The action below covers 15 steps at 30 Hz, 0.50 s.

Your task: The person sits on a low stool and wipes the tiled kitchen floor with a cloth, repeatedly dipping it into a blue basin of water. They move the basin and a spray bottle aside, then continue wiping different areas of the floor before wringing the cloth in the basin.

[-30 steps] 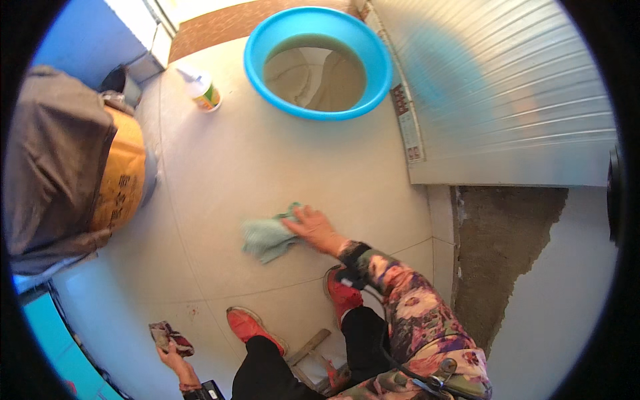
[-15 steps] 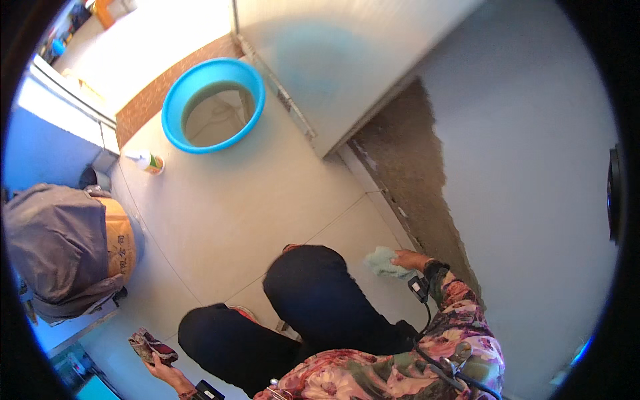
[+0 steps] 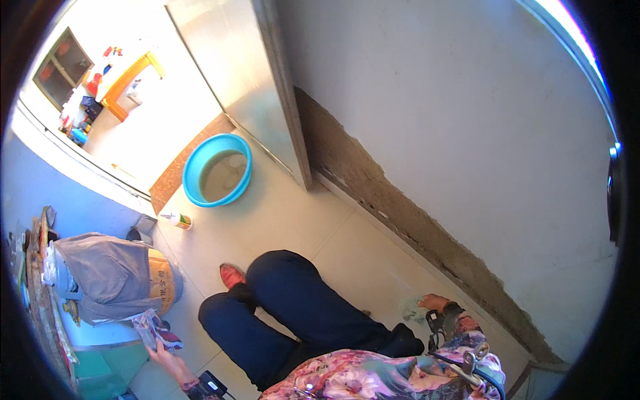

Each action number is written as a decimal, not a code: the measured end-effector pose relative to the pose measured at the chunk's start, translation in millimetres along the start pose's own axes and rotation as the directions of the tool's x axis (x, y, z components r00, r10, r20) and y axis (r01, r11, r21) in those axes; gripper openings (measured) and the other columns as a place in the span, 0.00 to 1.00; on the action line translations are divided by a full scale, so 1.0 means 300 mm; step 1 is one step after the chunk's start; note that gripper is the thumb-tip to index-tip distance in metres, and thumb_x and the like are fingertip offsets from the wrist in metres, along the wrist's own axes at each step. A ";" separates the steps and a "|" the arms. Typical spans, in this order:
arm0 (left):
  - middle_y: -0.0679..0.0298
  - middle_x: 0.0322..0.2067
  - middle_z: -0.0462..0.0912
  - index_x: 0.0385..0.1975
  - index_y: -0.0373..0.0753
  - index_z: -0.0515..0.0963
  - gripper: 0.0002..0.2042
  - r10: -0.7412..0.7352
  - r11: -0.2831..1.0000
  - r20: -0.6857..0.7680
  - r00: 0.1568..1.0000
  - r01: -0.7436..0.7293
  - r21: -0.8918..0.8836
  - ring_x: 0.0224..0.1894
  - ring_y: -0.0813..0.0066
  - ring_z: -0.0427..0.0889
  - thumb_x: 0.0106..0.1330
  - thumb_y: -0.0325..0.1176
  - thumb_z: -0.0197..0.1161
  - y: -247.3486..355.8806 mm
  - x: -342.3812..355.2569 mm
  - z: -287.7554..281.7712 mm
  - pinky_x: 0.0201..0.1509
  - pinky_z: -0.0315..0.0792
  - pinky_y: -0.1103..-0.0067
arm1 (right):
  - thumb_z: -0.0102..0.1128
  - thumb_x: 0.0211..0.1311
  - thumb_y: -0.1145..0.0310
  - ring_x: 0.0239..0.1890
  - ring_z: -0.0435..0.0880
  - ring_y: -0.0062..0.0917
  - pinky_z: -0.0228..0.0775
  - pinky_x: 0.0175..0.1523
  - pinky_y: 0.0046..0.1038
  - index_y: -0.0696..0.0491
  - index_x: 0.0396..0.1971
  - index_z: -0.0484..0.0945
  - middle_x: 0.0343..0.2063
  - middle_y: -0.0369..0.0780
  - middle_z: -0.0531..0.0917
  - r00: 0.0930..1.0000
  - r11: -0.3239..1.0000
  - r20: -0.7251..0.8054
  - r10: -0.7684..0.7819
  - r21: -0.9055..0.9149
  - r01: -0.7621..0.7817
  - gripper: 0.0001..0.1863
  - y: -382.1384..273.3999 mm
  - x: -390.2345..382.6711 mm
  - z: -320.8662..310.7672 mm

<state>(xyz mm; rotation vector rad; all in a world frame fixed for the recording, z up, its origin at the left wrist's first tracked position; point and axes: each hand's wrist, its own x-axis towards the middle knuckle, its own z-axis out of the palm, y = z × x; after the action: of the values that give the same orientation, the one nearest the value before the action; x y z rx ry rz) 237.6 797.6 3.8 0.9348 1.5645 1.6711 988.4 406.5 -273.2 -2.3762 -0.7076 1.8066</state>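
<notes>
My left hand point(image 3: 164, 360) is closed round a bunched patterned cloth point(image 3: 157, 331), grey and maroon, held up to the left of my knees. Low on the right, my right hand point(image 3: 435, 303) reaches down to the tiled floor with its fingers on a pale green cloth point(image 3: 411, 309). That cloth lies spread on the tiles, short of the wall's foot. Ahead, a light blue basin point(image 3: 193, 175) of murky water stands by the doorway. A white bottle point(image 3: 179, 220) with a coloured label is just left of it.
A metal door point(image 3: 233, 73) stands open beside the basin. Along the right runs a white wall point(image 3: 453, 120) with a bare brown strip at its foot. Grey fabric point(image 3: 110, 273) drapes over a bucket at left, near wooden sticks point(image 3: 39, 287). My red shoe point(image 3: 231, 275) shows between.
The view has swung, showing more of the doorway, the room beyond and the right wall. Both hands still have their cloths. My red shoe has come into sight.
</notes>
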 end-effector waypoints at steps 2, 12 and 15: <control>0.55 0.55 0.73 0.64 0.33 0.63 0.25 -0.034 0.999 0.007 0.999 0.034 0.005 0.52 0.64 0.76 0.66 0.21 0.53 0.018 0.042 0.060 0.57 0.70 0.69 | 0.58 0.65 0.48 0.44 0.77 0.33 0.68 0.48 0.39 0.59 0.50 0.76 0.44 0.46 0.81 0.998 0.994 0.055 0.011 0.111 -0.017 0.28 -0.146 -0.054 -0.053; 0.59 0.50 0.78 0.59 0.31 0.68 0.19 -0.177 0.950 0.217 0.960 0.225 -0.217 0.50 0.70 0.77 0.67 0.22 0.52 -0.200 0.416 0.513 0.56 0.71 0.75 | 0.52 0.68 0.55 0.43 0.78 0.36 0.69 0.48 0.37 0.56 0.51 0.76 0.42 0.46 0.81 0.866 0.823 0.136 -0.481 -0.270 0.500 0.22 -1.170 0.229 -0.174; 0.59 0.48 0.79 0.57 0.31 0.70 0.18 -0.201 0.903 0.244 0.949 0.276 -0.328 0.48 0.71 0.79 0.68 0.24 0.53 -0.257 0.543 0.571 0.54 0.72 0.76 | 0.53 0.65 0.58 0.39 0.79 0.38 0.69 0.46 0.36 0.55 0.50 0.76 0.37 0.49 0.80 0.887 0.880 0.039 -0.460 -0.114 0.462 0.20 -1.440 0.313 -0.123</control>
<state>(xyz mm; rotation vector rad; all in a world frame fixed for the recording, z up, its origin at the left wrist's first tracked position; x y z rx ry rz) 296.2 1031.3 -57.5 0.6667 1.1345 1.5591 906.1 836.7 -204.0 -2.0207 -1.2882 1.6055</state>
